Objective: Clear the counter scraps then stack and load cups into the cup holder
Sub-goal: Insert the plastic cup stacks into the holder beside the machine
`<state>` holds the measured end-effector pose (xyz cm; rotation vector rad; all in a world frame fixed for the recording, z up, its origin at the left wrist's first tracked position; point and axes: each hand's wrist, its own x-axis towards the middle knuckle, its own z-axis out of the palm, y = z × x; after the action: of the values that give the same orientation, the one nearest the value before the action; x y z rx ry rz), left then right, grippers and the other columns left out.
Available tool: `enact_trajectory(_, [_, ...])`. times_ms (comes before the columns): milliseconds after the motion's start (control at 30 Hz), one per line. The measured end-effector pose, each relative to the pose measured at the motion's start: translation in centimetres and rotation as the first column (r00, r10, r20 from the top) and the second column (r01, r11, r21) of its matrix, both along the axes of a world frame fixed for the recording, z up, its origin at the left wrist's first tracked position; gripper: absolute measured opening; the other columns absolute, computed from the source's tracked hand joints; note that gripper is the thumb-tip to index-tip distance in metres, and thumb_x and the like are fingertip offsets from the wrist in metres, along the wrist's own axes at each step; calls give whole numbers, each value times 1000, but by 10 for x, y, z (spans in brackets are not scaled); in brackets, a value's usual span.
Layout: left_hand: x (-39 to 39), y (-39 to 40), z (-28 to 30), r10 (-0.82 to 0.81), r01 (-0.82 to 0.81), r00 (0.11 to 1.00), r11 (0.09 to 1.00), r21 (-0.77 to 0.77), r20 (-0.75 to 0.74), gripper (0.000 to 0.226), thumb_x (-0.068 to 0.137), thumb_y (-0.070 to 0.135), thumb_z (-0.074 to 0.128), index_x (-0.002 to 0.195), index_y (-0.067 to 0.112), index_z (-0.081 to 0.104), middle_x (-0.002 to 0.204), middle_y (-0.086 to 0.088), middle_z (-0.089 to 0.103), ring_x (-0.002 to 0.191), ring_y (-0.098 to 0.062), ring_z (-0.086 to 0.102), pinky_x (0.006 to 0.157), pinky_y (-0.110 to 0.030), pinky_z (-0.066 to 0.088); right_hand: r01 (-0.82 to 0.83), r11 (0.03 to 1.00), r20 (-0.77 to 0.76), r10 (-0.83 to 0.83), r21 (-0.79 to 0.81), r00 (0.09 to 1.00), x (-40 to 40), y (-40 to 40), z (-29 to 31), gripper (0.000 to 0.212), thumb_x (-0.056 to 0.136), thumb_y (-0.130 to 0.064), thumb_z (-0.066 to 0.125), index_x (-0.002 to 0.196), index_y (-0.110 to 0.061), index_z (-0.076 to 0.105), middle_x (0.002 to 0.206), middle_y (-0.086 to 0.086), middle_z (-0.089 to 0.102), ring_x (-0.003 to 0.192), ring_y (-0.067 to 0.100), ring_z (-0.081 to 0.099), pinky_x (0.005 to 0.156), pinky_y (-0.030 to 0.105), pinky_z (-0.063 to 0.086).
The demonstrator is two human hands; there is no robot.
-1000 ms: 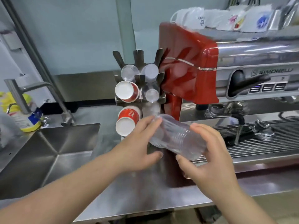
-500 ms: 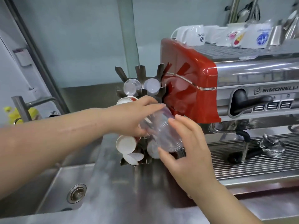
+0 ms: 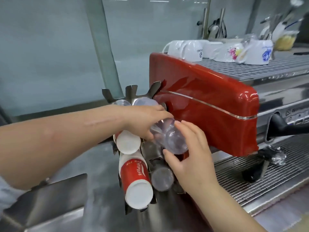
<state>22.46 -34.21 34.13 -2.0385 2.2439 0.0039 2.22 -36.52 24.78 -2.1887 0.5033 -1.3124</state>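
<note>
A stack of clear plastic cups (image 3: 170, 139) lies tilted in front of the metal cup holder (image 3: 132, 92), its base toward me. My left hand (image 3: 143, 119) grips the stack from above, near the holder's middle right slot. My right hand (image 3: 189, 153) holds the stack's near end, fingers curled around it. The holder's left slots carry stacks of red and white paper cups (image 3: 135, 180), and a grey-looking clear stack (image 3: 162, 180) sticks out of the lower right slot. Clear cups (image 3: 145, 102) fill the top slots.
A red espresso machine (image 3: 205, 104) stands right beside the holder, with white mugs (image 3: 192, 48) on its top grate and a drip grate (image 3: 267, 180) below. A steel sink (image 3: 43, 203) lies at the lower left on the steel counter.
Both hands have carried the clear cup stack up from over the counter to the holder's middle right slot. The view has closed in on the holder.
</note>
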Motion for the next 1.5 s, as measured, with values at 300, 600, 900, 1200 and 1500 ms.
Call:
enact_trajectory(300, [37, -17, -11, 14, -12, 999, 998, 57, -43, 92, 72, 46, 78, 148, 39, 26, 138, 11, 40, 122, -9, 44, 101, -29, 41, 22, 997, -115, -14, 72, 993, 30, -11, 1, 71, 75, -16, 80, 137, -29, 49, 136, -18, 40, 128, -9, 36, 104, 2, 25])
enact_trajectory(600, [47, -19, -13, -30, 34, 998, 996, 80, -53, 93, 73, 49, 77, 150, 37, 26, 142, 10, 41, 130, -10, 40, 109, -32, 38, 26, 999, -116, -22, 36, 993, 32, -16, -2, 71, 73, -17, 82, 136, -27, 51, 133, -14, 43, 125, -14, 35, 102, 2, 28])
enact_trajectory(900, [45, -18, -8, -96, 103, 993, 989, 105, -66, 92, 74, 46, 77, 150, 37, 26, 139, 8, 42, 128, -11, 41, 109, -35, 39, 7, 999, -142, 0, 44, 990, 32, -17, -1, 71, 76, -20, 79, 139, -29, 47, 135, -16, 42, 126, -12, 35, 102, 3, 29])
enact_trajectory(1200, [43, -14, -1, -86, 95, 981, 994, 45, -171, 87, 74, 39, 79, 146, 41, 31, 115, 26, 44, 110, 2, 44, 98, -22, 40, -7, 999, -148, 12, 38, 989, 41, -26, 10, 70, 77, -18, 76, 139, -32, 45, 133, -15, 43, 124, -8, 38, 102, 5, 32])
enact_trajectory(1500, [57, -14, 6, -26, 31, 992, 999, 35, -124, 69, 81, 35, 74, 142, 41, 43, 129, 19, 52, 108, 0, 47, 94, -21, 40, 19, 999, -226, -9, 45, 974, 56, -33, -1, 71, 78, -23, 79, 139, -32, 44, 134, -18, 40, 120, -11, 35, 95, -4, 25])
